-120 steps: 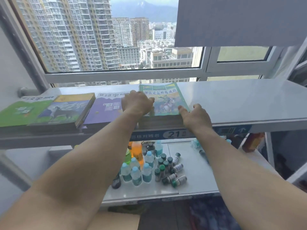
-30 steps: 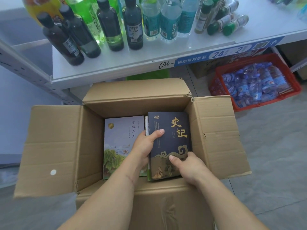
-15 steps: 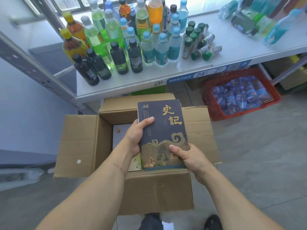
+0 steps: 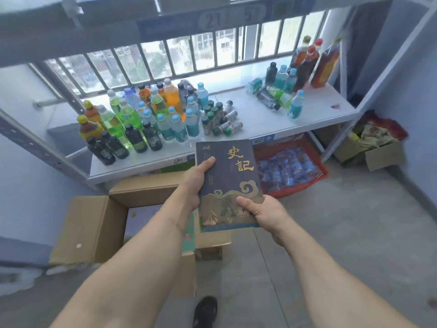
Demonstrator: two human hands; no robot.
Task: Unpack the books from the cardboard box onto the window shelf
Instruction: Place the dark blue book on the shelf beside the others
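Observation:
I hold a dark blue book (image 4: pixel 229 176) with gold characters and a gold cloud pattern, face up, above the floor. My left hand (image 4: pixel 196 181) grips its left edge, thumb on the cover. My right hand (image 4: pixel 262 211) grips its lower right corner. Below my left forearm stands the open cardboard box (image 4: pixel 94 228) on the floor; a pale book cover (image 4: pixel 139 216) shows inside it. The window shelf's front edge (image 4: pixel 165 24) with a "21" label runs across the top of the view, seen from below.
A lower white shelf (image 4: pixel 260 117) carries several drink bottles (image 4: pixel 146 117). A red crate of water bottles (image 4: pixel 288 166) sits under it. Another open carton (image 4: pixel 373 147) stands at the right wall. My dark shoe (image 4: pixel 205 311) is on the grey floor.
The book has come out of the box and risen with both hands. My view has tilted up, from the box towards the shelves and window.

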